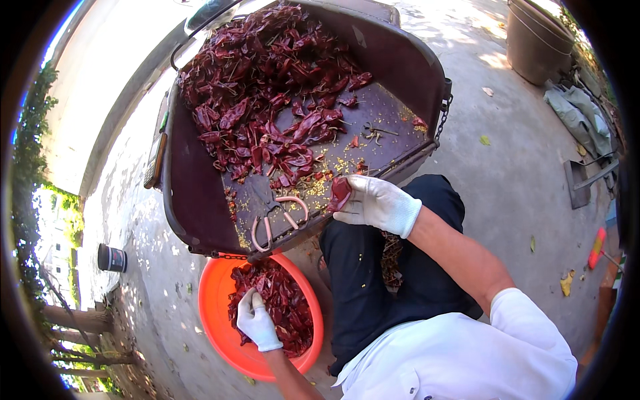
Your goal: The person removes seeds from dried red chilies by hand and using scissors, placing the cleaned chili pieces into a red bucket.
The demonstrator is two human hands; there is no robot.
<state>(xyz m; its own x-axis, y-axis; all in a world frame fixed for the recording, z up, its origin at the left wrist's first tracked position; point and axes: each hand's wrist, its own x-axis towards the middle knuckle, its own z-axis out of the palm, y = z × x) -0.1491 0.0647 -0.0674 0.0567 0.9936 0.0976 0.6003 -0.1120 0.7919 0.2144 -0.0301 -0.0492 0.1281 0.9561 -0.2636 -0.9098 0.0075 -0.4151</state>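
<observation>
My right hand point(375, 205), in a white glove, holds a dried red pepper point(339, 193) at the cart's front edge. My left hand point(257, 321), also gloved, is over the orange basin point(210, 313) of dried peppers point(285, 300), fingers pinched together; I cannot make out anything between them. The dark cart bin point(407, 73) holds a heap of dried peppers point(260, 87), scattered yellow seeds, pink-handled scissors point(270, 233) near its front, and a small dark metal tool point(377, 133) at the right.
A brown bucket point(539, 47) stands at the upper right beside grey cloth point(580, 117), a metal dustpan-like piece point(578, 183) and a red-handled tool point(597, 247). A small black pail point(111, 259) is at the left, near trunks and greenery. My knees are below the cart.
</observation>
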